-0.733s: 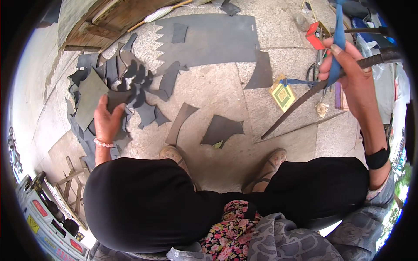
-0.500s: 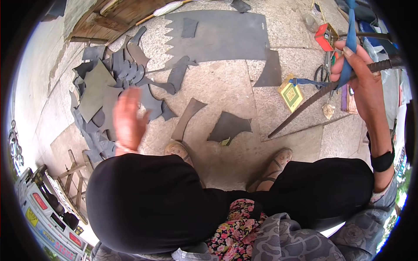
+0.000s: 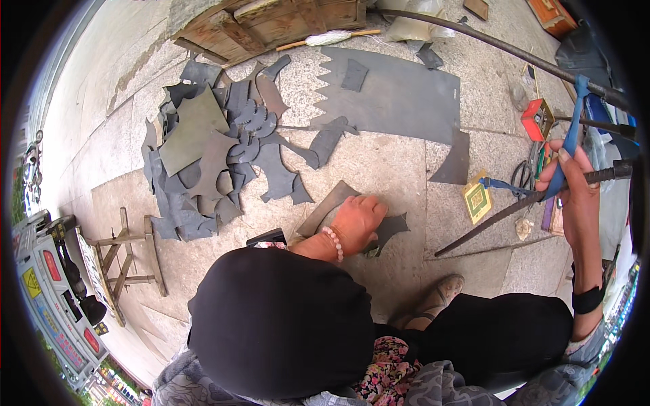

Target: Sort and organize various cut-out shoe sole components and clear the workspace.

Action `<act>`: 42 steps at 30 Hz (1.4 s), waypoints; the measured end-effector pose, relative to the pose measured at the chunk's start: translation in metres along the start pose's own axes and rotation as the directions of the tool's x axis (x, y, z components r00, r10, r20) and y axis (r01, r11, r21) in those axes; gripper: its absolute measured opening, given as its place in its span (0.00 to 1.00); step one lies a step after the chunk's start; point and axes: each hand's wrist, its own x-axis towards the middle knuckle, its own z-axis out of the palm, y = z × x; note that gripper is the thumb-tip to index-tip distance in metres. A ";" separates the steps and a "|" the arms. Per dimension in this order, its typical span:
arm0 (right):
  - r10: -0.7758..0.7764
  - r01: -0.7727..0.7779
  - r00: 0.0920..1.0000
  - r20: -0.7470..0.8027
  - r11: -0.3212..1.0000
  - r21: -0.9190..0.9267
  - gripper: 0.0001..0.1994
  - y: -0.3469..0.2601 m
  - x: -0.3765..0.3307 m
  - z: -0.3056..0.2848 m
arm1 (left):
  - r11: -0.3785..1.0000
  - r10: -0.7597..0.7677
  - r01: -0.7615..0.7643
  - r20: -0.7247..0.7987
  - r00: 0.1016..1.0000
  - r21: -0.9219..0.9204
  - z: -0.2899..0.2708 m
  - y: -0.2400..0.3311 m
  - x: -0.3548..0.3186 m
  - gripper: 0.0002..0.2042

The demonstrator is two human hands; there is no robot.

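Note:
My left hand (image 3: 353,224) is low over the paving, fingers curled down and drawn together at the left part of a dark scrap of sheet material (image 3: 394,231); its fingertips are hidden. Beside it lies a curved dark strip (image 3: 328,207), partly under the hand. On the right, the fingers of my right hand (image 3: 574,174) are closed around a blue strap (image 3: 559,180), which runs up to a dark bar (image 3: 542,64). A ribbed metal rod (image 3: 484,229) passes by the same hand and slants down to the left.
A heap of dark offcuts (image 3: 196,169) lies at left. Beyond is a large notched sheet (image 3: 399,95). A wooden crate (image 3: 271,27) stands at the back, a wooden frame (image 3: 128,257) at left. Scissors (image 3: 521,174) and a red box (image 3: 537,119) lie near my right hand.
My left hand has moved right, from beside the heap to the loose scrap in front of me. My view has shifted left. The right hand keeps its hold on the blue strap.

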 end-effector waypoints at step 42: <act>-0.049 0.045 0.992 0.119 0.998 0.035 0.11 -0.009 0.000 -0.003 | 0.841 -0.190 0.254 -0.179 0.965 0.478 -0.158 -0.137 0.195 0.41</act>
